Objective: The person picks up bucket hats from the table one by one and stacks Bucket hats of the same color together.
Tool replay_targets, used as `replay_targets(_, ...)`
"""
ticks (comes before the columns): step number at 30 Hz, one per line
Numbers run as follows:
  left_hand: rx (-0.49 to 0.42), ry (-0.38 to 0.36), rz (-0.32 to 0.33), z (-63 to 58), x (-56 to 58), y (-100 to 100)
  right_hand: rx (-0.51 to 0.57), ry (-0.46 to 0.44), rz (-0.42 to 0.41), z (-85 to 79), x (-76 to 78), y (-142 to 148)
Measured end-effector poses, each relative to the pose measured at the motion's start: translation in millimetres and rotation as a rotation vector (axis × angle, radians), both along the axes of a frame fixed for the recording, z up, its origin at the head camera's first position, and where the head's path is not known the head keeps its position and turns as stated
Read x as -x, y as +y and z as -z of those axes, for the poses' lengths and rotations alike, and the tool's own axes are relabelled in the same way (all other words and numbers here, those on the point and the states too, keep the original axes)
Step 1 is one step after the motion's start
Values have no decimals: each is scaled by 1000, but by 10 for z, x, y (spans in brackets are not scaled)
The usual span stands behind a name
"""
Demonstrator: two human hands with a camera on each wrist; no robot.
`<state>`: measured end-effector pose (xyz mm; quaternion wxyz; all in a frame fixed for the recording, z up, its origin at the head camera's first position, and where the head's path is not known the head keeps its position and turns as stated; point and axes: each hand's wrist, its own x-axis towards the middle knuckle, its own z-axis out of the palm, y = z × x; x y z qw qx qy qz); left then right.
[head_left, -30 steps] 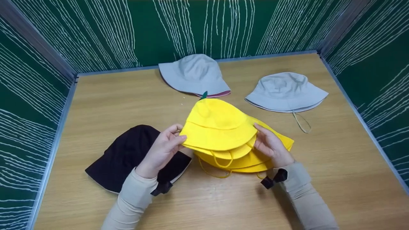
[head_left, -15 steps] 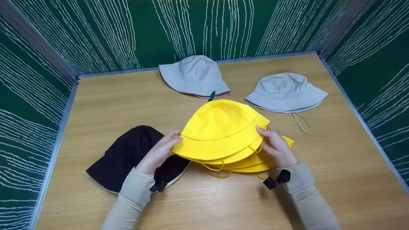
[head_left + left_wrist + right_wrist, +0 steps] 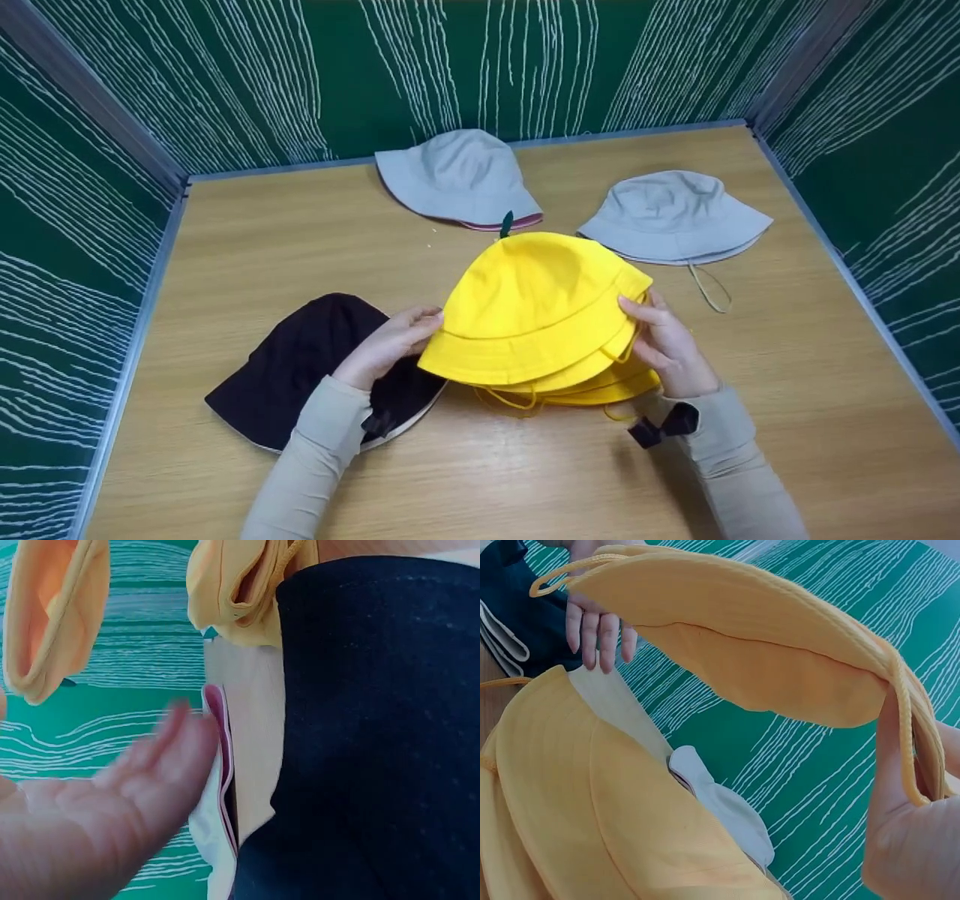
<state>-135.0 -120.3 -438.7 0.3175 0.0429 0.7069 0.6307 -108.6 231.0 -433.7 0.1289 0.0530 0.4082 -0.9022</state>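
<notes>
A yellow bucket hat with a green leaf tip is held up in the middle of the head view. My right hand pinches its brim on the right, thumb on top; the right wrist view shows this hand beside a yellow cord. My left hand is near the hat's left side. Its fingers look straight in the left wrist view, apart from the raised hat. More yellow hats lie beneath on the table, partly hidden.
A black bucket hat lies at the left, partly behind my left forearm. Two pale grey hats lie toward the back, the right one with a cord loop. Green panels with white lines wall the wooden table.
The raised yellow hat has shifted right and turned, showing more of its crown. My right hand has moved right with it. My left thumb and fingers have come off the left brim.
</notes>
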Motion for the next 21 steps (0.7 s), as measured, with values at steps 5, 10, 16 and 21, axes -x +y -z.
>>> replay_targets(5,13,21,94,37,4,89,-17,11,-11,15,-16,9)
replay_targets(10,-74,17,71,50,-2,158,-52,20,22,52,-31,42)
replay_targets(16,-52,164,30,-5,-10,186,-250,9,79,130,-19,109)
replay_targets(21,13,296,9,-80,-48,189,-452,-1,70,190,-7,177)
